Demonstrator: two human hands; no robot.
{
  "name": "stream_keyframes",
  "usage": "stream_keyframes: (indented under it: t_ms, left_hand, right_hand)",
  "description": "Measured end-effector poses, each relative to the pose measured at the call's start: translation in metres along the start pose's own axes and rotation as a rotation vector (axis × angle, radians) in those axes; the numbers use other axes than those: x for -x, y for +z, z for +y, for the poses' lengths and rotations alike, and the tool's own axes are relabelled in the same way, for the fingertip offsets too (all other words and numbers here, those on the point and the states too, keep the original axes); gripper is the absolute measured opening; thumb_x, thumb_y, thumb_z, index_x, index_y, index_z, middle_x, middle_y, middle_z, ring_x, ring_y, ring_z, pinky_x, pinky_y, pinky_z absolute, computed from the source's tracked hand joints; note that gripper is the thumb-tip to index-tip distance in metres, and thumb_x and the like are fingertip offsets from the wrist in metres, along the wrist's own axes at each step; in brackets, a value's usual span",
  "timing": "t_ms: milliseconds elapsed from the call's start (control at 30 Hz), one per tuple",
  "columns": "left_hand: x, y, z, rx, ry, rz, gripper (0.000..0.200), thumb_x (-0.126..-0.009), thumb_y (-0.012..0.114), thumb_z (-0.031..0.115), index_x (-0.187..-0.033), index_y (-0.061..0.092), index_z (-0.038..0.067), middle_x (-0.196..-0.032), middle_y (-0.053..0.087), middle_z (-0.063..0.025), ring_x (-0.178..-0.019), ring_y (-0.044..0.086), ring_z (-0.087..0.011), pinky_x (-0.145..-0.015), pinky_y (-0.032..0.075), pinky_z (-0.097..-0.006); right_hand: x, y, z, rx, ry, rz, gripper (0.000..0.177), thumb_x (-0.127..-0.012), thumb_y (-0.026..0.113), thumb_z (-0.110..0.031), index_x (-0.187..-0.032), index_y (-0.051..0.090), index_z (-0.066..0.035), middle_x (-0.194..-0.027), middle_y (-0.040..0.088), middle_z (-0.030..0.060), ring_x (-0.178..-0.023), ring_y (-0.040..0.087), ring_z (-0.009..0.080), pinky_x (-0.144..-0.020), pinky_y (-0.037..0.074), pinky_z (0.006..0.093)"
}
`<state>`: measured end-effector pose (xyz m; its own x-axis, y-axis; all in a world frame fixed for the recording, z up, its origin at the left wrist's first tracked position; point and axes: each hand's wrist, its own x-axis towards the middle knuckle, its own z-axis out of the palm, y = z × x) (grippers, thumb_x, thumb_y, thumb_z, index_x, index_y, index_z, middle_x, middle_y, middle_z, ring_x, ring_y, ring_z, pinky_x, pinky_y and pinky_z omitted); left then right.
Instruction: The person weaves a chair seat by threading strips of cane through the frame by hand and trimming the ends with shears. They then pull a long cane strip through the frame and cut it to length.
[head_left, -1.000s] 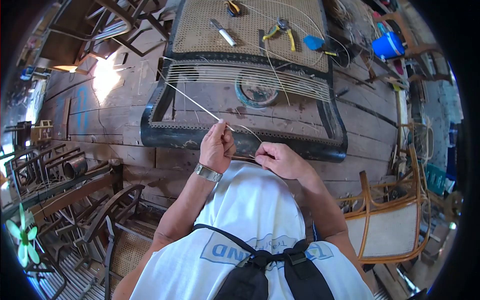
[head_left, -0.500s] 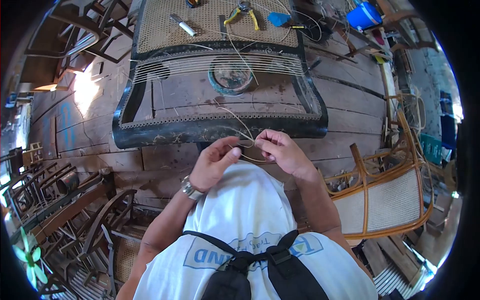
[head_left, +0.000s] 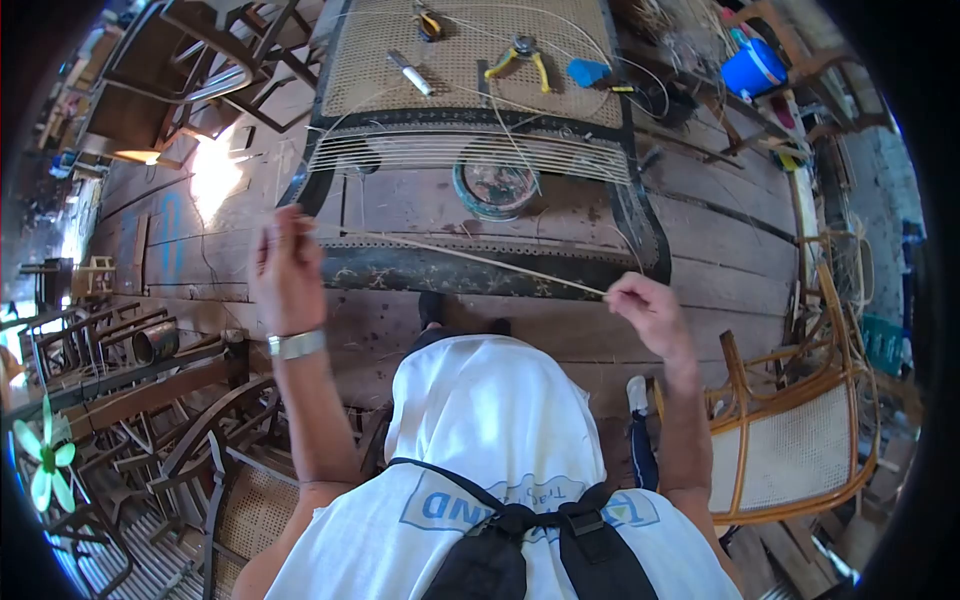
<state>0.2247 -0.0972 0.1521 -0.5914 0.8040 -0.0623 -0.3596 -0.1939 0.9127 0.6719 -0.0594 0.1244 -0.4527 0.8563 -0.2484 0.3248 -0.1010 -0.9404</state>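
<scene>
My left hand, raised at the left and slightly blurred, pinches one end of a pale cane strand. At the right, my right hand has its fingers closed on the strand's other end. The strand slants nearly straight between them, above the front rail of a black wooden seat frame edged with small holes. Several parallel cane strands cross the frame's opening. Through that opening shows a round basin on the floor. Farther back, woven cane webbing fills the frame.
On the webbing lie yellow-handled pliers, a white-handled tool and a blue piece. A rattan chair stands at the right. Dark chair frames crowd the left. A blue bucket is at the upper right.
My hands have moved from close together to wide apart, the left hand up and left, the right hand outward. The looped cane strand is now drawn out nearly straight. The view has shifted slightly.
</scene>
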Motion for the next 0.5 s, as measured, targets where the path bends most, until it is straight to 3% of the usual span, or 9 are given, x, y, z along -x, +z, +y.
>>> stream_keyframes:
  t_ms: [67,100,167,267,400,500]
  left_hand:
    - [-0.013,-0.031,0.014,-0.048,0.116,0.098,0.023,-0.097,0.065,0.022,-0.107,0.067,0.001,-0.086,0.068,-0.0058,-0.057,0.045,-0.0046,-0.047,0.031,-0.0189]
    - [-0.021,-0.053,0.023,-0.023,0.080,0.151,0.024,-0.097,0.065,0.024,-0.109,0.067,0.003,-0.086,0.067,-0.0042,-0.057,0.043,-0.0044,-0.047,0.030,-0.0194]
    - [-0.036,-0.099,0.040,0.098,0.021,0.105,0.023,-0.098,0.062,0.027,-0.109,0.065,0.007,-0.084,0.064,-0.0004,-0.055,0.040,-0.0041,-0.047,0.031,-0.0198]
    - [-0.045,-0.147,0.062,0.054,0.008,0.027,0.027,-0.098,0.061,0.032,-0.112,0.061,0.009,-0.081,0.060,0.0038,-0.056,0.042,-0.0040,-0.046,0.036,-0.0200]
    - [-0.049,-0.145,0.064,-0.090,0.096,0.069,0.032,-0.097,0.063,0.033,-0.113,0.061,0.005,-0.085,0.060,0.0021,-0.058,0.043,-0.0048,-0.049,0.036,-0.0203]
    - [-0.055,-0.139,0.062,-0.108,0.094,0.065,0.033,-0.096,0.064,0.032,-0.114,0.061,0.004,-0.086,0.060,0.0004,-0.059,0.043,-0.0045,-0.050,0.036,-0.0205]
  right_hand:
    - [0.008,0.007,0.012,0.040,0.055,-0.078,0.008,-0.092,0.069,-0.009,-0.092,0.067,-0.001,-0.084,0.063,-0.0029,-0.082,0.057,0.0051,-0.075,0.048,0.0216]
    - [0.018,-0.001,0.017,0.044,0.075,-0.050,0.008,-0.092,0.069,-0.009,-0.092,0.067,-0.001,-0.084,0.063,-0.0029,-0.082,0.057,0.0051,-0.075,0.048,0.0216]
    - [0.047,-0.021,0.026,-0.090,0.206,-0.040,0.008,-0.093,0.068,-0.010,-0.092,0.068,-0.002,-0.084,0.063,-0.0036,-0.083,0.058,0.0057,-0.076,0.049,0.0220]
    - [0.101,-0.064,0.063,-0.043,0.382,0.065,0.010,-0.093,0.069,-0.013,-0.093,0.069,-0.003,-0.084,0.064,-0.0029,-0.084,0.058,0.0056,-0.077,0.048,0.0216]
    - [0.178,-0.089,0.140,0.012,0.546,0.193,0.014,-0.093,0.070,-0.016,-0.095,0.070,-0.002,-0.085,0.065,-0.0018,-0.083,0.058,0.0075,-0.075,0.048,0.0242]
    - [0.219,-0.082,0.148,0.059,0.647,0.214,0.014,-0.092,0.069,-0.016,-0.096,0.069,-0.002,-0.085,0.064,-0.0009,-0.081,0.056,0.0079,-0.074,0.046,0.0248]
